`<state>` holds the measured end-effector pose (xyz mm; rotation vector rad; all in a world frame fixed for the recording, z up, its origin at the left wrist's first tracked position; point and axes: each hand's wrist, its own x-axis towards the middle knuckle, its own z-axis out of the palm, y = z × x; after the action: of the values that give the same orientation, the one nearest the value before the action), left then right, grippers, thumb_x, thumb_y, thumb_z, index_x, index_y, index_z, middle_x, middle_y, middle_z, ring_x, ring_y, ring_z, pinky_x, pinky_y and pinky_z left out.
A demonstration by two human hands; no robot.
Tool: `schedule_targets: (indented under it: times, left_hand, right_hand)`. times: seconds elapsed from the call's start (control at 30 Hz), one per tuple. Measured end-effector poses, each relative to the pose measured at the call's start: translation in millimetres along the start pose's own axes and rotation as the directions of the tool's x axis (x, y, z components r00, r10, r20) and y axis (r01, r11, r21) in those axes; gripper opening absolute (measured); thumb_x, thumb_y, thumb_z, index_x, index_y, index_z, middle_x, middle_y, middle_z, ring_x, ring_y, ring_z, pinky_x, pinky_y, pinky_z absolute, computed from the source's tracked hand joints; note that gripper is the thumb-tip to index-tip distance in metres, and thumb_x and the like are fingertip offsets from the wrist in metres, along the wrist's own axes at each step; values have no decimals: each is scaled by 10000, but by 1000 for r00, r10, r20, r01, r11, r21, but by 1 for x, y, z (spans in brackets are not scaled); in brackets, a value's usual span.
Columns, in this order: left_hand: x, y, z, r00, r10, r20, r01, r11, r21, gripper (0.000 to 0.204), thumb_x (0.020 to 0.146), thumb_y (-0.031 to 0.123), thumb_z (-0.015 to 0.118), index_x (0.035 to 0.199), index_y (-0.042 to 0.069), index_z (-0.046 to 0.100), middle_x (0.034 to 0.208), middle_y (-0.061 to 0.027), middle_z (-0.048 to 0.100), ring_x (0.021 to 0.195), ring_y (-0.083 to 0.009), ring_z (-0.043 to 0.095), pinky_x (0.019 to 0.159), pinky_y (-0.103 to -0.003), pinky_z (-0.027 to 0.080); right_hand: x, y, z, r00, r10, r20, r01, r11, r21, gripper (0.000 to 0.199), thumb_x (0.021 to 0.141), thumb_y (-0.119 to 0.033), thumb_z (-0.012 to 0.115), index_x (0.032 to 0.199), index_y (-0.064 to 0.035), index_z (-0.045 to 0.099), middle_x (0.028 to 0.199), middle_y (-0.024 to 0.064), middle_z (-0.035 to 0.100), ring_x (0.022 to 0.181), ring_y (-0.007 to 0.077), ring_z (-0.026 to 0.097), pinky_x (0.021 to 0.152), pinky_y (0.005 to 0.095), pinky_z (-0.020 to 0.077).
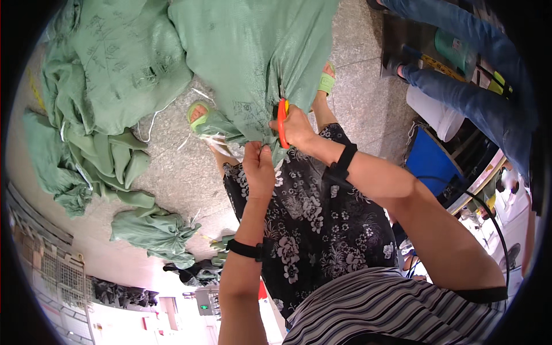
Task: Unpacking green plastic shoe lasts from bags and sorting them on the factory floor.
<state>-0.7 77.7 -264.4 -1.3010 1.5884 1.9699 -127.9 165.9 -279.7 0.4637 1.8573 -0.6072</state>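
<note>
A large green woven sack (236,52) lies bulging on the floor between my feet, its gathered neck toward me. My left hand (258,167) pinches the edge of the sack's neck. In my right hand (299,127) is a pair of scissors (283,123) with orange handles, my fingers around the grips. The scissor blades point away from me against the sack's folds; their tips are partly hidden in the cloth. White ties (221,144) hang near the neck, beside my left foot.
Another full green sack (126,57) stands at the left, with crumpled green sacks (155,233) nearer on the grey floor (172,138). At the right are a person's jeans-clad legs (460,86), a white bucket (434,112) and a blue panel (432,161). A wire cage (60,276) stands far left.
</note>
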Motion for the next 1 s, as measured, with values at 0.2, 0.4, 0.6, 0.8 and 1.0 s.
schedule_targets:
  times: [0.2,0.4,0.6,0.8,1.0]
  left_hand:
    - [27,42,26,927,330,175,-374,837,400,164,769,1,562,932,-4,546,824,-116,578,830,-201,544,744,-313,437]
    - [58,42,32,486,104,868,-847,299,439,165,720,195,609,731,34,574,723,-134,599,793,-293,584,877,-409,414]
    - [53,66,-17,563,246,789,-826,199,528,292,766,329,628,775,45,558,687,-122,582,715,-286,581,764,-391,426]
    - [37,70,-25,541,118,833,-837,-17,546,91,771,128,529,725,52,553,669,-115,574,696,-257,573,789,-356,406]
    - [29,65,-19,527,208,824,-835,-53,547,76,735,74,515,690,50,572,650,-97,580,686,-233,572,782,-339,404]
  right_hand:
    - [-25,67,-29,987,-91,-136,152,812,564,238,754,-41,600,956,15,488,677,20,490,593,105,493,520,269,418]
    - [-45,57,-57,990,-86,-112,135,808,573,174,776,9,521,944,14,476,686,30,502,556,107,490,475,254,400]
    - [-12,64,-111,960,-7,-282,139,881,452,170,732,-29,571,864,7,471,658,75,533,492,153,548,404,274,451]
    - [-25,24,-141,994,-102,28,92,964,249,565,800,-534,632,918,14,560,641,49,556,572,145,546,554,307,487]
    - [-79,3,-103,783,-109,612,47,992,116,843,752,-786,407,946,31,482,673,26,429,611,111,522,457,205,475]
